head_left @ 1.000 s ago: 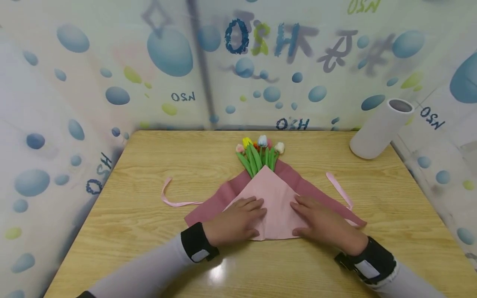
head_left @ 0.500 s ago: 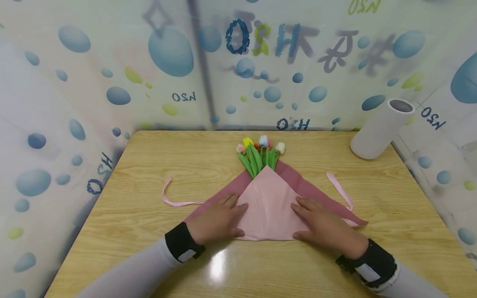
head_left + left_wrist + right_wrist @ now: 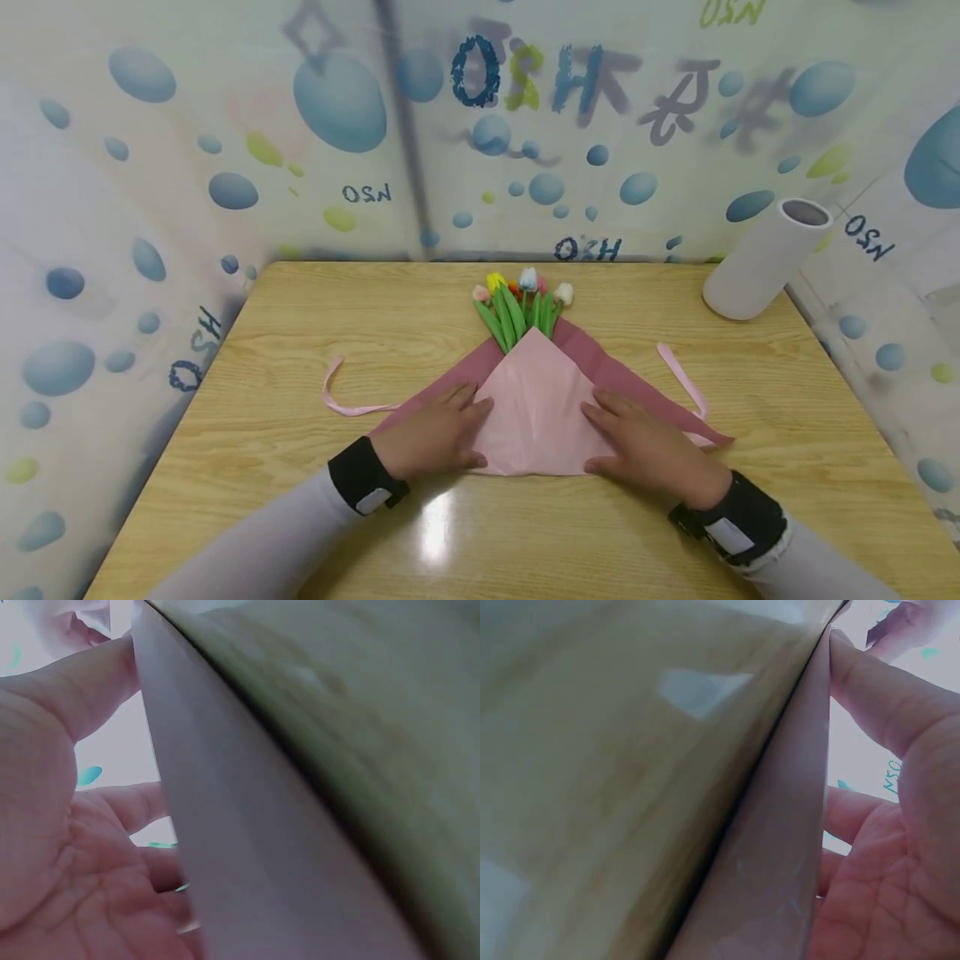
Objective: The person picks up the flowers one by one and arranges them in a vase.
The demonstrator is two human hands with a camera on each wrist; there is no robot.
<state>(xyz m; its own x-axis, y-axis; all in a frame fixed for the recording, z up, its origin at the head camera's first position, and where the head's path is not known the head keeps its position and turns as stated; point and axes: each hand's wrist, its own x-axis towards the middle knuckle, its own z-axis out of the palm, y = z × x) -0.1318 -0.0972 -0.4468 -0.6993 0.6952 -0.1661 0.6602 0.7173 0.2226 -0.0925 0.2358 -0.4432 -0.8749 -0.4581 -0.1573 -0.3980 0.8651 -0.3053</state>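
Note:
A bouquet of tulips (image 3: 528, 282) with green leaves (image 3: 510, 321) lies at the table's centre in the head view. Its lower part is hidden under light pink wrapping paper (image 3: 534, 417), folded up to a point. Darker pink paper (image 3: 611, 367) spreads out beneath on both sides. My left hand (image 3: 435, 429) rests on the left side of the fold, fingers extended. On the right side my right hand (image 3: 651, 446) lies the same way, fingers spread. In both wrist views the thumb and fingers touch the raised paper edge (image 3: 240, 855); most fingertips are hidden behind it.
Pink ribbon (image 3: 352, 411) curls out on the left, and another ribbon end (image 3: 682, 379) shows on the right. A white cylindrical vase (image 3: 761, 267) stands at the back right of the wooden table (image 3: 300, 325). Patterned curtains (image 3: 487, 167) surround the table.
My left hand has slid left from the middle of the light pink paper to its left edge. The right hand has stayed nearly in place.

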